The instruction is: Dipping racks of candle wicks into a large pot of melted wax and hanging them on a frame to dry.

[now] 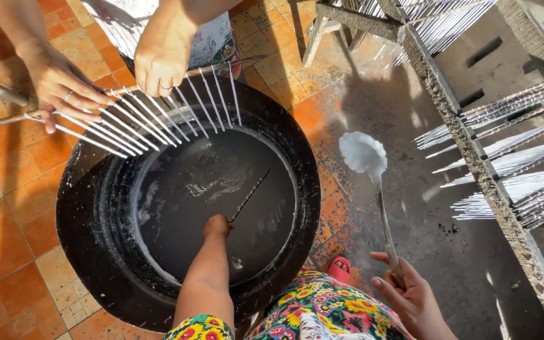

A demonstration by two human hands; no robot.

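Note:
My left hand (217, 226) reaches down into a wide black basin (89, 245) of dark grey liquid (190, 220) and pinches a thin dark stick (249, 197), which points up and to the right above the surface. To the right of the basin, my right hand (410, 296) grips the long handle of a ladle (386, 234). Its bowl (362, 153) is coated in white and hangs over the floor beside the basin's rim.
Across the basin, another person's two hands (162, 53) (58, 85) hold a rod carrying several white-coated sticks (146, 123) over the far rim. A rough wooden rack (473, 151) with rows of white sticks (511, 157) stands at right. A red sandal (340, 267) lies on the tiled floor.

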